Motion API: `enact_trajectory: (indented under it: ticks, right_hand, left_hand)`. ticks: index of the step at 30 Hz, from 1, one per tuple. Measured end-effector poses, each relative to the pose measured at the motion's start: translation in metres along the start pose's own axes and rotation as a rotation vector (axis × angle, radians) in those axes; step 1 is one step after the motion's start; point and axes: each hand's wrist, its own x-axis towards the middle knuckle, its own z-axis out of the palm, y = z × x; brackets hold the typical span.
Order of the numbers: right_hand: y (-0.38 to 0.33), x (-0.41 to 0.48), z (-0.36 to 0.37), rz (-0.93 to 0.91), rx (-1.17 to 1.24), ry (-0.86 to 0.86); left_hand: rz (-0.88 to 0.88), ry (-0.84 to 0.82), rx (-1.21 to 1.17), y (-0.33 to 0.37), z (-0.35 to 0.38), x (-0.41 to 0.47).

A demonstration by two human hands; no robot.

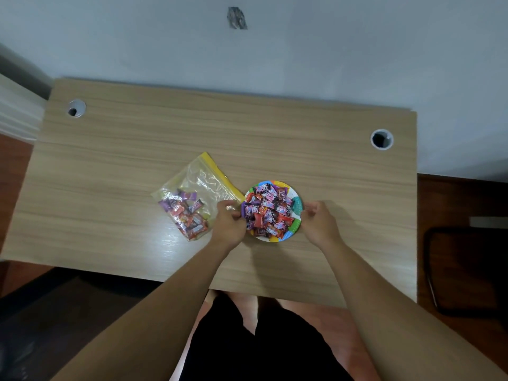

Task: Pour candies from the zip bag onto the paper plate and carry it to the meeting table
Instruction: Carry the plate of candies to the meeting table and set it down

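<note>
On the bench: a wooden bench [137,138] stands against a pale wall, seen from above, with a round cable hole near each far corner.
Paper plate: a small paper plate [297,207] with a many-coloured rim lies on the bench, about midway between the left and right edges and nearer the near edge than the far one.
Candies on the plate: a heap of wrapped candies [268,211], mostly red, pink and purple, fills the plate.
Zip bag: a clear zip bag [200,185] with a yellow closure strip lies flat just left of the plate, its yellow end pointing towards the plate and its closed end towards the left edge.
Candies in the bag: some wrapped sweets [184,214] sit bunched in the bag's closed end.
Left hand: the left hand [229,222] curls its fingers at the plate's left rim, touching it and covering the bag's nearest corner.
Right hand: the right hand [319,222] curls its fingers at the plate's right rim, gripping it there.
Lift: whether the plate rests on the bench or is raised off it cannot be told.
</note>
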Motion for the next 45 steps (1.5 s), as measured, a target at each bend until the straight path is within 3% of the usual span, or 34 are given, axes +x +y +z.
enact_trajectory:
  ticks: [4, 15, 24, 34, 38, 45]
  right_hand:
    - [0.002, 0.003, 0.004, -0.004, -0.018, -0.032]
    - [0.023, 0.012, 0.006, -0.054, -0.042, -0.08]
    - [0.07, 0.017, 0.006, -0.043, 0.109, -0.091]
    - [0.04, -0.037, -0.009, -0.046, 0.245, -0.048]
    - [0.081, -0.029, 0.013, -0.073, 0.192, 0.002]
    - [0.074, -0.098, 0.028, -0.081, 0.019, -0.004]
  left_hand:
    - [-0.003, -0.059, 0.004, -0.005, 0.001, 0.002]
    - [-0.005, -0.005, 0.059, -0.015, 0.021, 0.011]
    - [-0.024, -0.05, -0.111, -0.011, 0.023, -0.01]
    - [-0.067, -0.1, -0.164, -0.007, 0.016, -0.01]
    - [-0.057, -0.09, -0.13, -0.021, 0.016, -0.001]
    - [-0.045, -0.107, -0.187, -0.04, 0.008, -0.002]
